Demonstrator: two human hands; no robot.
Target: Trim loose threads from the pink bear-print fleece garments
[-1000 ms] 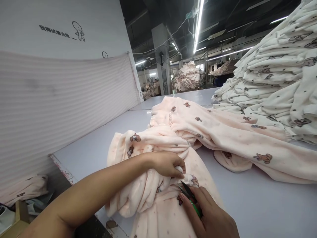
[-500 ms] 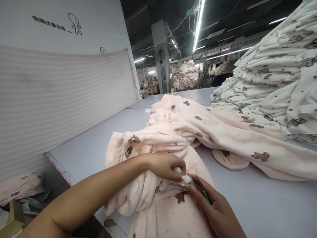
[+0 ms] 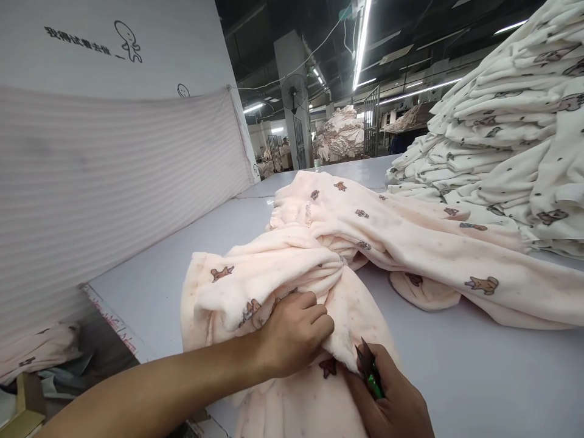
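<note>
A pale pink fleece garment [image 3: 283, 261] printed with small brown bears lies bunched on the table in front of me. My left hand [image 3: 298, 331] is closed on a fold of its cloth, knuckles up. To its right, my right hand [image 3: 387, 389] holds small green-handled thread snips [image 3: 370, 371], their dark blades pointing up and away from me. The same hand rests against the garment's edge, and cloth seems to lie by its thumb. The fingertips of my left hand are hidden in the fabric.
More pink bear-print cloth [image 3: 433, 249] stretches to the right. Behind it rises a tall stack of white printed garments [image 3: 502, 140]. A striped pinkish sheet [image 3: 123, 176] hangs along the left. Below the table's left edge lie pink cloth [image 3: 41, 350] and a box [image 3: 30, 404].
My left hand has shifted down and left, pulling the cloth with it and spreading the fold. My right hand has turned, so the snips' blades now show.
</note>
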